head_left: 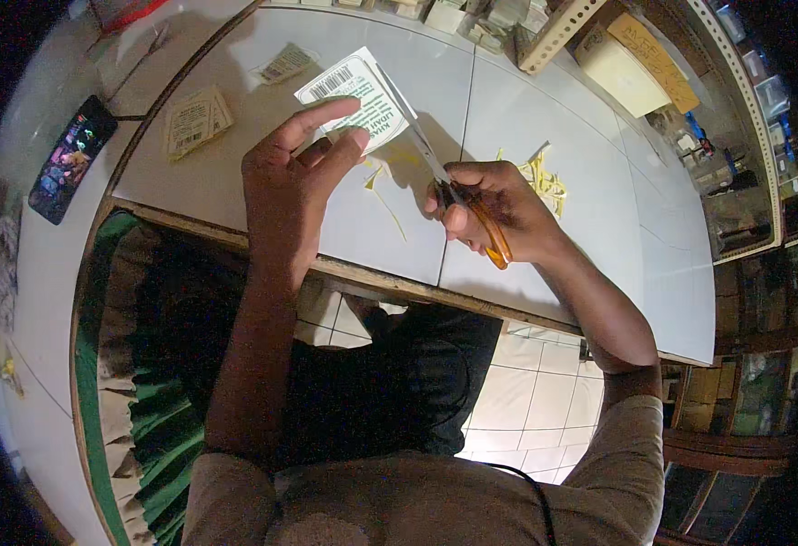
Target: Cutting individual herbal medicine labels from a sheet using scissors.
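My left hand [314, 153] pinches a white printed paper label [358, 89] with green writing and a barcode between thumb and fingers. In my right hand [491, 205] is a pair of scissors [433, 158] with amber handles, its blades along the right edge of the label. Whether the blades are apart is hard to tell. Thin yellow paper offcuts [374, 179] lie on the white table below the label, and a heap of yellow and white trimmings [548, 183] lies beyond my right hand. Two stacks of printed labels, one nearer [198, 123] and one farther [286, 63], rest left of my left hand.
A phone [73, 160] with a lit screen lies at the left. Perforated metal shelving [563, 34], a box with a cardboard piece [627, 65] and small packets stand at the back and right. The table's wooden front edge [385, 280] runs below my hands.
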A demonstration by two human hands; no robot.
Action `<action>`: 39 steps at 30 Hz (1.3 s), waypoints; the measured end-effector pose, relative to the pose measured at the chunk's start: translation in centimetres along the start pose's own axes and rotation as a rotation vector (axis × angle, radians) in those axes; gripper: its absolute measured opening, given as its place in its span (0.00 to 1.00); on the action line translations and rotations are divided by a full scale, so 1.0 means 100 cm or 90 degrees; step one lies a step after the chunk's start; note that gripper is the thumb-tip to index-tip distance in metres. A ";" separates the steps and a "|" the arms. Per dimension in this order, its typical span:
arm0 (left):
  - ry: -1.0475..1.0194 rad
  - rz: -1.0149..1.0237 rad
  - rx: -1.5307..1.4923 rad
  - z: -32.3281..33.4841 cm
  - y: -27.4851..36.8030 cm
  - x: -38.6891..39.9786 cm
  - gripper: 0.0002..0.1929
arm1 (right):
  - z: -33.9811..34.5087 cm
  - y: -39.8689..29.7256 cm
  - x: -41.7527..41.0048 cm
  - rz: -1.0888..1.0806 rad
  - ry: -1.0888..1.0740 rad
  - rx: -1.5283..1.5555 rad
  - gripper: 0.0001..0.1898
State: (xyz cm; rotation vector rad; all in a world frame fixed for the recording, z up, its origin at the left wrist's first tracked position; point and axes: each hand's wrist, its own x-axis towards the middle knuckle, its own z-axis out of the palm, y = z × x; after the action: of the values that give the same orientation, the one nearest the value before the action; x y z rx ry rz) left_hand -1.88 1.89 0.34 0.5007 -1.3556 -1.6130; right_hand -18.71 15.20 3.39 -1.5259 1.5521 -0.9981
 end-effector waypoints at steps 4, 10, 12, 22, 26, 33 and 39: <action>-0.007 0.013 -0.011 0.000 0.000 0.000 0.15 | 0.002 0.001 0.000 -0.014 0.008 0.013 0.21; -0.002 0.012 0.003 0.000 0.001 0.000 0.15 | 0.001 -0.001 -0.001 0.001 -0.004 0.013 0.21; -0.006 0.002 -0.008 0.000 0.000 0.000 0.14 | 0.001 -0.001 -0.001 0.004 -0.002 0.014 0.21; -0.012 0.013 0.001 -0.002 -0.001 0.001 0.14 | 0.003 0.006 0.001 0.008 -0.002 0.047 0.31; -0.010 0.011 -0.005 -0.002 -0.002 0.001 0.15 | 0.004 0.002 0.000 0.005 -0.001 0.037 0.23; -0.007 0.010 0.000 -0.002 -0.002 0.001 0.15 | 0.004 -0.001 -0.001 0.035 0.007 0.047 0.23; -0.013 0.002 -0.013 -0.003 -0.002 0.002 0.15 | 0.006 0.005 -0.001 0.027 0.037 0.007 0.21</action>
State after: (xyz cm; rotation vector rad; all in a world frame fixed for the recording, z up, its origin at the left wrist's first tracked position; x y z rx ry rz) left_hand -1.82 1.61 0.16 0.4707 -1.3538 -1.6317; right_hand -18.36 15.24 2.69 -1.4623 1.6100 -1.0344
